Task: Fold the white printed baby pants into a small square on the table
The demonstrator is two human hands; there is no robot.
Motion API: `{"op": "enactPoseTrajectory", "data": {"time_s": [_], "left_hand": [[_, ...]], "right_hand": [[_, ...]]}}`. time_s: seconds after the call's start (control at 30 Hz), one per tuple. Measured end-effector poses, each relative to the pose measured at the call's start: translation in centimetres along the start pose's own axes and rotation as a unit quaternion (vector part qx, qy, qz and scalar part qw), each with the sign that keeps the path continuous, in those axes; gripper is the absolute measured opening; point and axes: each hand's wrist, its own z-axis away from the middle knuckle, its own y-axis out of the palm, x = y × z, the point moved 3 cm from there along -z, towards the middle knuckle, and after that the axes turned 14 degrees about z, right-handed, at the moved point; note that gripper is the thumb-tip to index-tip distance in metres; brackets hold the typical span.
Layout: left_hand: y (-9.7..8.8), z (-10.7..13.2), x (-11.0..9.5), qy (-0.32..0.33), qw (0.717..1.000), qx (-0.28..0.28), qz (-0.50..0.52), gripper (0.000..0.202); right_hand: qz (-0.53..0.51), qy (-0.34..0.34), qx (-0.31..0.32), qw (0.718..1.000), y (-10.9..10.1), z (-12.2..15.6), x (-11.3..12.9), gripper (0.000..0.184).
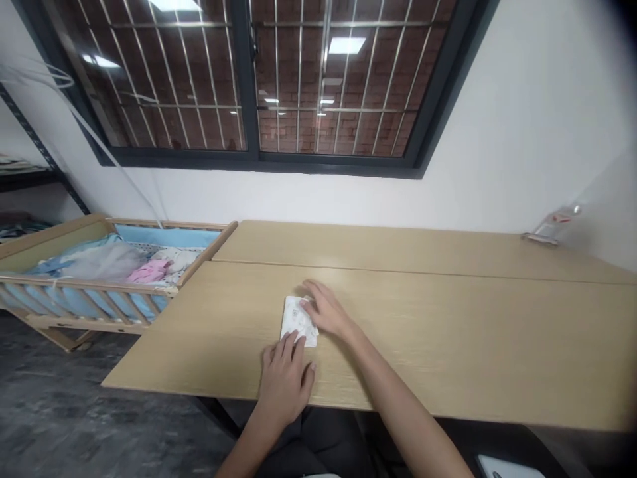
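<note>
The left hand (pixel 286 380) and right hand (pixel 326 312) are pressing flat and open on a white cloth (pixel 296 319). It is looking soft and light; pinching its edge seems best.

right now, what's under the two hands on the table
A small white folded piece flat on the table. The left hand covers its near edge, the right hand its right side; anything beneath it is hidden.

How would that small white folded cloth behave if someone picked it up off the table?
It is probably floppy: the cloth lies thin and flat, so it would likely droop and unfold. It seems light, being smaller than the left hand and right hand touching it. On the smooth table it may slide when pushed.
</note>
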Motion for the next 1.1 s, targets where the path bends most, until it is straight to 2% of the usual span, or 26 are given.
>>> {"op": "enactPoseTrajectory", "data": {"time_s": [0.13, 0.2, 0.27, 0.37, 0.57, 0.67, 0.8, 0.93, 1.03, 1.1], "left_hand": [[-0.1, 1.3, -0.1, 0.002, 1.000, 0.003, -0.007, 0.036], [-0.1, 1.9, -0.3, -0.001, 1.000, 0.007, -0.010, 0.032], [-0.1, 2.4, -0.5, 0.000, 1.000, 0.012, -0.011, 0.033], [-0.3, 2.7, -0.7, 0.010, 1.000, 0.019, -0.013, 0.042], [-0.2, 2.5, -0.4, 0.010, 0.999, 0.024, -0.034, 0.052], [0.0, 2.7, -0.3, 0.007, 0.999, 0.016, -0.035, 0.052], [0.2, 2.9, -0.3, 0.006, 1.000, 0.010, -0.021, 0.051], [-0.2, 2.6, 0.7, -0.025, 0.999, -0.018, 0.040, 0.043], [-1.5, 1.6, 2.5, -0.103, 0.992, -0.060, 0.035, 0.031], [-2.3, 0.8, 3.6, -0.146, 0.987, -0.068, 0.006, 0.030]], "right_hand": [[0.020, -0.168, 0.116, 0.979, -0.6, 2.6, 5.7, 0.056], [0.000, -0.204, 0.174, 0.964, -0.2, 3.9, 7.1, 0.054], [-0.036, -0.198, 0.196, 0.960, 0.3, 4.7, 7.1, 0.051], [-0.089, -0.155, 0.168, 0.970, 0.8, 4.6, 5.2, 0.047], [-0.106, -0.081, 0.128, 0.983, 1.3, 1.9, 0.4, 0.054], [-0.104, -0.068, 0.116, 0.986, 1.7, 1.3, -0.7, 0.059], [-0.094, -0.051, 0.090, 0.990, 2.5, 1.7, -1.2, 0.066], [-0.100, 0.045, -0.011, 0.994, 2.7, 2.2, -2.6, 0.070], [-0.129, 0.114, -0.107, 0.979, 2.3, 2.3, -3.9, 0.060], [-0.149, 0.132, -0.136, 0.970, 2.2, 2.3, -4.3, 0.051]]}}
